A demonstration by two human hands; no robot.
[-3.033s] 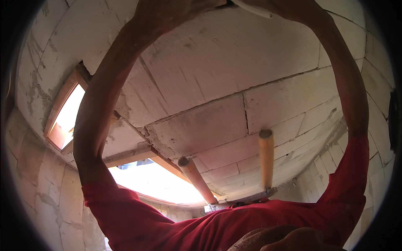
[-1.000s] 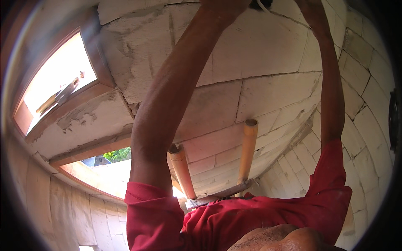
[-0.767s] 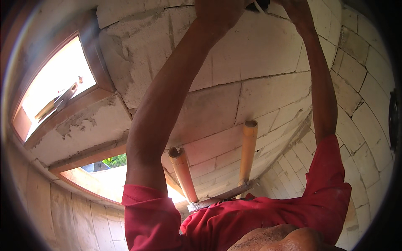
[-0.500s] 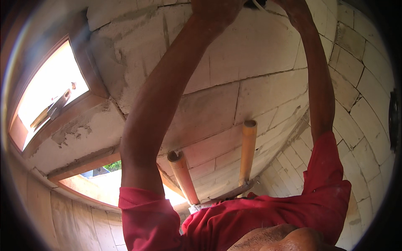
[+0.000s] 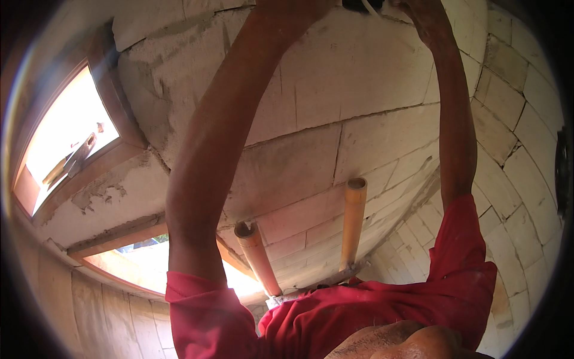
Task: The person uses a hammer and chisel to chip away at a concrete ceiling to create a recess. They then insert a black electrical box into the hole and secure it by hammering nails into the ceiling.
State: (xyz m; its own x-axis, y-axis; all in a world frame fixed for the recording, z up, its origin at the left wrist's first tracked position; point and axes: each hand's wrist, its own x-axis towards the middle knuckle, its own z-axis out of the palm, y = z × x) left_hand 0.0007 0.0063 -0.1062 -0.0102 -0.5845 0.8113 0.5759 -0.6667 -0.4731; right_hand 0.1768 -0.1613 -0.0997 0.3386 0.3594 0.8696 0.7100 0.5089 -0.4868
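Held high, seemingly to reach the pale strip [image 5: 374,8] at twelve o'clock, a person's left hand [image 5: 301,7] and right hand [image 5: 420,14] flanked it before the block wall [image 5: 365,75], though I could not tell whether either grip was closed.

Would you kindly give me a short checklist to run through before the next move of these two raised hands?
1. Left hand fully visible: not ok, the top edge cuts it off.
2. Right hand holding something: cannot tell, its fingers are not clear at the top edge.
3. Pale cord in view between the hands: ok, though only a short piece shows.
4. Dark thing beside the cord identified: cannot tell, it is mostly out of the picture.
5. Left pole and right pole apart from both hands: ok, both show well below them.
6. Daylight at the window: ok, it is bright.
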